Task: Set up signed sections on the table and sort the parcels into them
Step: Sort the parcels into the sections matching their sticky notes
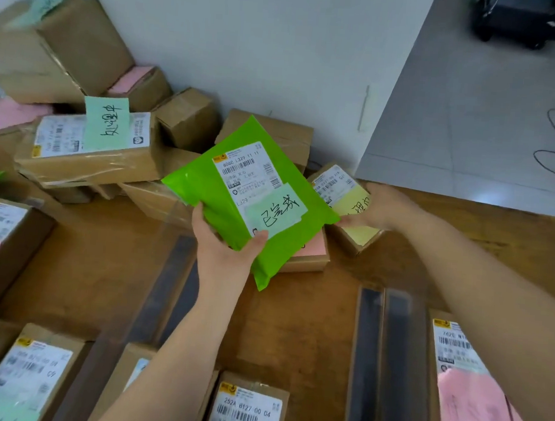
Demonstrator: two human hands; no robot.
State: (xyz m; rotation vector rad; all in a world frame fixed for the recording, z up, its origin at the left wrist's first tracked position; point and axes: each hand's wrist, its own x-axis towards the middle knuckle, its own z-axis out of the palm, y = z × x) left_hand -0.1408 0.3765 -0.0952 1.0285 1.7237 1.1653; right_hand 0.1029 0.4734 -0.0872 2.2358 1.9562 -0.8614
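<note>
Both hands grip the green mailer [237, 203], lifted off the tabletop [293, 328].
Left hand [225, 249] pinches the near edge, right hand [374, 206] the far corner, keeping its label readable for sorting.

We held a bright green plastic mailer bag [223, 202] above the brown wooden table [293, 328], our left hand [223, 252] gripping its near edge, our right hand [381, 207] at its right corner, cardboard boxes [85, 148] piled far left.
</note>
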